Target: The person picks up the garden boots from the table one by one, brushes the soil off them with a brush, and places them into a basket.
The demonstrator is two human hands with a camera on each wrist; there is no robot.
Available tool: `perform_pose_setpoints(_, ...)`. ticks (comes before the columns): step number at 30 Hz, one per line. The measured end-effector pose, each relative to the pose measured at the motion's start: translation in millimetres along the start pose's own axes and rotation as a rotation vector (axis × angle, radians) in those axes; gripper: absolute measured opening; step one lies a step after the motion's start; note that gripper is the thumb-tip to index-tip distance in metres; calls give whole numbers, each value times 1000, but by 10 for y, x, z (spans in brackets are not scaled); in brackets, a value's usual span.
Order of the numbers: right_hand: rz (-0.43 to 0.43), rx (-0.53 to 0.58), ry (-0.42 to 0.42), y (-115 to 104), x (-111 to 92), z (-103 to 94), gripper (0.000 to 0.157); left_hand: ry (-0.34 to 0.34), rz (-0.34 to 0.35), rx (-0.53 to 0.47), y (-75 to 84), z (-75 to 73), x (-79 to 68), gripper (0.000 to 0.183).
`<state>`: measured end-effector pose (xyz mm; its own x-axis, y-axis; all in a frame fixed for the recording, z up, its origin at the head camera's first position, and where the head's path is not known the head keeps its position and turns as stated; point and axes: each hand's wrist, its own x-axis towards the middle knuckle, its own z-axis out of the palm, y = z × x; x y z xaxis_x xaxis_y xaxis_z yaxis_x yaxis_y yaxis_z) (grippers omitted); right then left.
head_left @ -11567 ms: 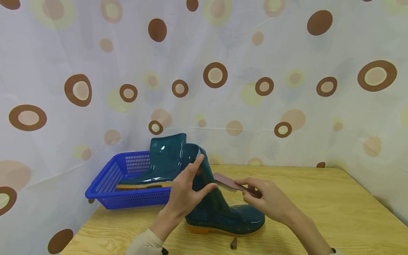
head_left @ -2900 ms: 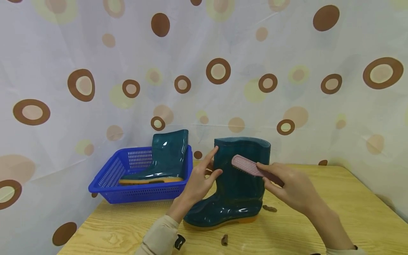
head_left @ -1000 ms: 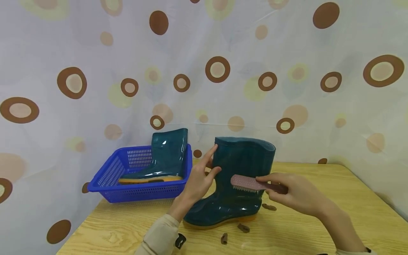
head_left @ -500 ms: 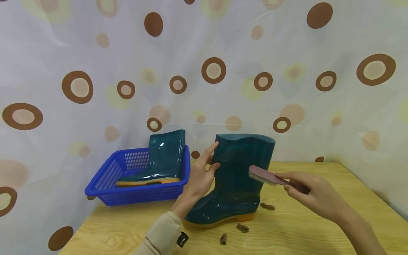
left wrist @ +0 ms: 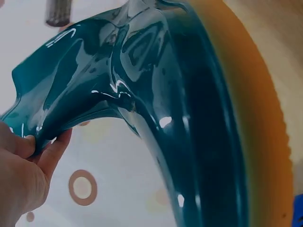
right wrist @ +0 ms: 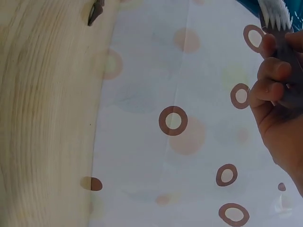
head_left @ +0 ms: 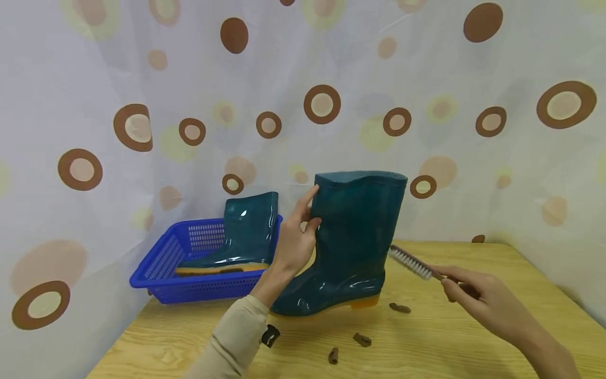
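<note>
A glossy dark-green rubber boot [head_left: 355, 237] with an orange sole hangs slightly above the table, toe to the left. My left hand [head_left: 295, 239] pinches the front edge of its shaft near the top; in the left wrist view, thumb and fingers squeeze the rubber [left wrist: 35, 142]. My right hand [head_left: 492, 300] grips the handle of a pinkish brush [head_left: 411, 261] just right of the boot's shaft. White bristles face the head camera. In the right wrist view, fingers curl round the brush handle [right wrist: 289, 61].
A blue perforated basket [head_left: 161, 292] at the left holds a second green boot [head_left: 251, 226]. Several small brown pieces, among them one near the front [head_left: 333, 356], lie on the wooden table [head_left: 450, 337]. A dotted curtain [head_left: 360, 63] hangs behind.
Earlier the boot stood toe-right; it was turned toe-left. Brown pieces have appeared on the table. Lately my left hand has raised the boot, and the brush has moved right, off its shaft.
</note>
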<state>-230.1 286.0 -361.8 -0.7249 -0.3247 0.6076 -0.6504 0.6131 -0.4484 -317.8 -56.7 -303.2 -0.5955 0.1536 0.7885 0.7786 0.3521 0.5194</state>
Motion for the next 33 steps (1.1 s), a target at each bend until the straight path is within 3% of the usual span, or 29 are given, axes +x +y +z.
perform_pose_setpoints(6,46,-40,7,36,-114,-41,23,49,-22,-10,102,-222,207,63)
perform_pose_setpoints(15,222,-158,-54,185,-211,-88,14,71,-55,15,121,-606,614,61)
perform_pose_setpoints(22,371,-134,-166,335,-305,-59,28,83,-72,116,-78,-894,795,60)
perform_pose_setpoints(29,505,32,-309,421,-336,-88,46,110,-173,176,-333,-1239,780,63)
perform_pose_setpoints(33,529,15,-336,452,-342,-101,48,132,-233,209,-502,-1419,749,66)
